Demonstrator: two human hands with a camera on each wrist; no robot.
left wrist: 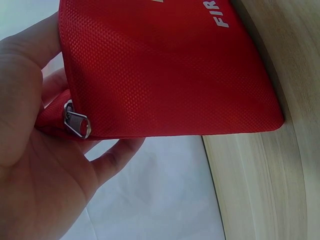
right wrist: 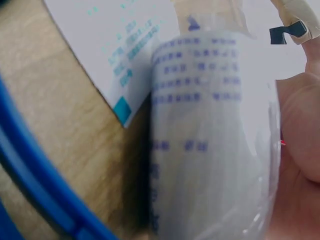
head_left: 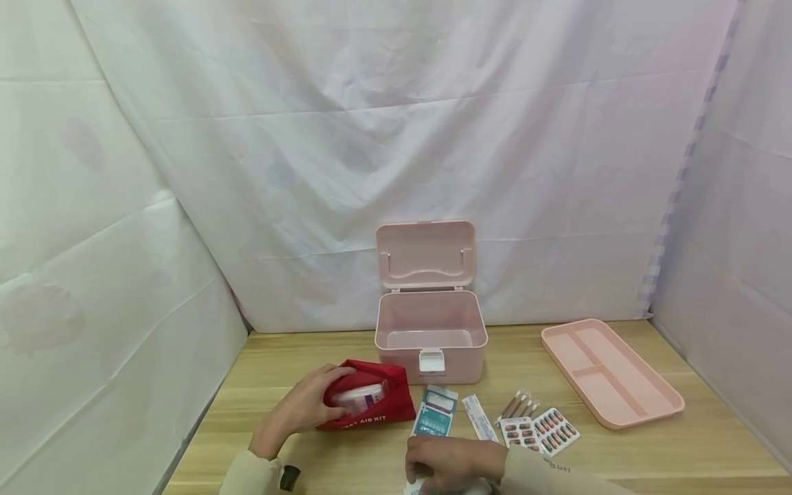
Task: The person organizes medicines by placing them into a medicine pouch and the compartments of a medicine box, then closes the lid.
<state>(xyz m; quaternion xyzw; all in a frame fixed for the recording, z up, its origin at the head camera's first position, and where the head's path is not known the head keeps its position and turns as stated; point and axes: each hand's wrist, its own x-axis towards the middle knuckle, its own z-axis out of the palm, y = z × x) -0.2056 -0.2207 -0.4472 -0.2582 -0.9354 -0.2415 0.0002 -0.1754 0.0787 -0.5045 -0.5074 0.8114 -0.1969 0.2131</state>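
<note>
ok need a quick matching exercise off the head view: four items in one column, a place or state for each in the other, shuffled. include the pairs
Column 1
1. Red pouch
2. Pink box
3. Divided tray
4. Capsule packs

Column 2
A. Farthest right of the items on the table
B. Hinged lid standing open
C. Two together, between the box and the tray in left-to-right order
D. Mouth open, gripped by the left hand

Pairs: 1-D, 2-B, 3-A, 4-C
</note>
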